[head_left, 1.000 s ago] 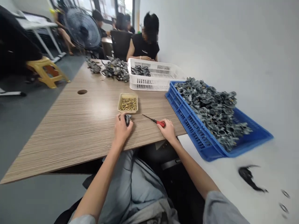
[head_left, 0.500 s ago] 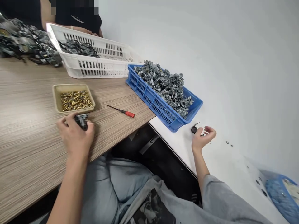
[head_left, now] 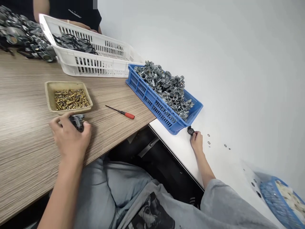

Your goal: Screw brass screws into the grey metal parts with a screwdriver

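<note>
My left hand [head_left: 69, 136] rests on the wooden table [head_left: 28, 159], its fingers curled round a small dark metal part [head_left: 77, 121], just in front of a beige tray of brass screws [head_left: 68, 98]. My right hand [head_left: 197, 141] lies on the white surface [head_left: 219, 165] to the right, its fingertips pinched on a small black round part [head_left: 190, 130] beside the corner of the blue crate [head_left: 164, 111]. That crate is heaped with grey metal castings [head_left: 166, 86]. A red-handled screwdriver [head_left: 121, 112] lies on the wood between my hands.
A white slotted basket [head_left: 95, 60] with dark parts stands behind the tray; a pile of metal parts [head_left: 23, 35] lies at far left. A person in black [head_left: 71, 12] sits behind the basket. Small black rings [head_left: 209, 142] dot the white surface. A blue container [head_left: 281, 197] sits at bottom right.
My right hand left the screwdriver, swung right onto the white surface and closed on the small black part by the crate. My view turned right. The left hand kept its part.
</note>
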Available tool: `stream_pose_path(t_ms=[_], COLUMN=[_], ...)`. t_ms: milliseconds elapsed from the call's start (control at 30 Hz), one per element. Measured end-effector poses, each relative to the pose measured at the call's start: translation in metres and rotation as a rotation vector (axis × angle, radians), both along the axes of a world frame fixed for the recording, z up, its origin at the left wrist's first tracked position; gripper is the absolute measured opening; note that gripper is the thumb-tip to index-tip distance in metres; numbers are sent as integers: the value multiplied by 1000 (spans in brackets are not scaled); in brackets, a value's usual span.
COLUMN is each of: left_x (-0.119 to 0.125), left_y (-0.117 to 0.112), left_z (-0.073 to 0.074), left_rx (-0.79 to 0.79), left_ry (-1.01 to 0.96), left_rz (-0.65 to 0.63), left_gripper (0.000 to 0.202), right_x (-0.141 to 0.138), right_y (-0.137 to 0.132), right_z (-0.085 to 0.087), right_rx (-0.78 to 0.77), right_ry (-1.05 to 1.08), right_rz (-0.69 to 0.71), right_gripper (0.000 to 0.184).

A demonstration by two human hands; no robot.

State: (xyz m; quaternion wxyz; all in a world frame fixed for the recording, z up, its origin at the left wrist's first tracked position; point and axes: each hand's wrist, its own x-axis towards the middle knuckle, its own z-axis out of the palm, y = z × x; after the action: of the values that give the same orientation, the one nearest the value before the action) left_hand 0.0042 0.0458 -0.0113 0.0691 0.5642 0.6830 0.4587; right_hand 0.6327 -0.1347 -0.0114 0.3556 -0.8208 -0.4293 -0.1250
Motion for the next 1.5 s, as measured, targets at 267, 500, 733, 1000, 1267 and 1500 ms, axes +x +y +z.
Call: stream_pose_path(t_ms=[267, 500, 733, 1000, 1267, 1500], left_x=[-1, 5, 6, 10, 11, 10], left_y=[0, -15, -12, -21, -20, -19], left_z=[0, 14, 14, 22, 21, 22], left_rx=[53, 33, 57, 21, 32, 9], left_ry=[-16, -89, -87, -84, -74, -71], left_rz=[-31, -80, -62, -67, -78, -53], left_gripper=[67, 69, 76, 86, 83, 77], right_x=[-18, -30, -31, -32, -35, -34], right_y=[-4, 2, 13, 13, 14, 14], right_z=[4, 4, 2, 4, 6, 5], right_rx=[273, 289, 254, 244, 237, 249], right_ry=[56, 198, 274, 295, 286, 284], right_rz=[-92, 44, 125, 130, 114, 120], right_gripper=[48, 58, 59, 59, 63, 62])
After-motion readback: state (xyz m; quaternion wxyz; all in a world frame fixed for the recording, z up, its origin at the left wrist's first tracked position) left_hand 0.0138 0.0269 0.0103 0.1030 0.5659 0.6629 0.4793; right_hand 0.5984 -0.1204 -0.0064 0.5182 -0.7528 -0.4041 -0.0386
